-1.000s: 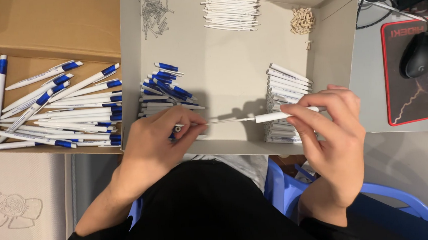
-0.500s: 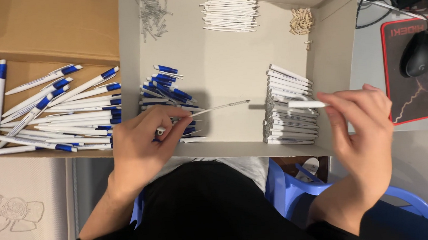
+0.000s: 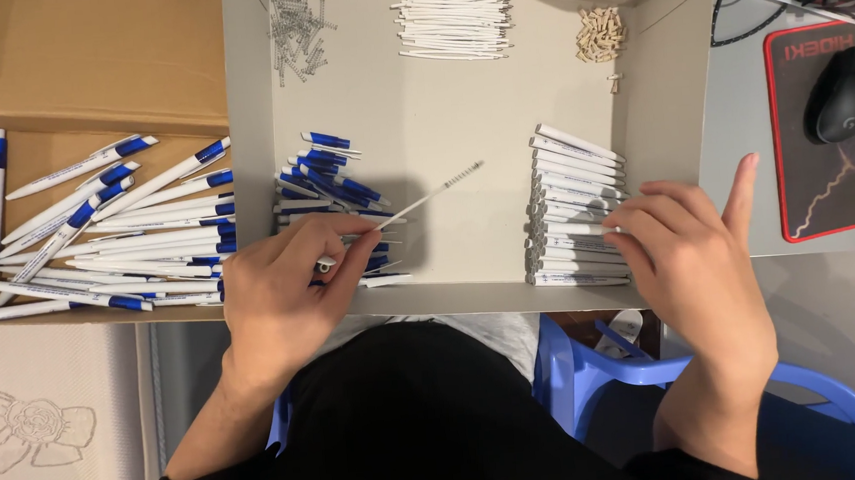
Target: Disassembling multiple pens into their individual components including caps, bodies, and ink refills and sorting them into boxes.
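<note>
I see my left hand [image 3: 286, 290] pinching a thin refill [image 3: 434, 193] w/ a spring on its far end; it sticks out over the grey box [image 3: 247, 102], next to the blue caps [image 3: 328, 177]. My right hand [image 3: 694, 251] has fingers spread and curled over the stack of white barrels [image 3: 574, 185], touching the top ones, not gripping one yet, I think. To do this well: pick just one barrel, keep the refill straight & steady. Done pens [image 3: 96, 233] lie in the brown box [image 3: 84, 63] on the left.
</note>
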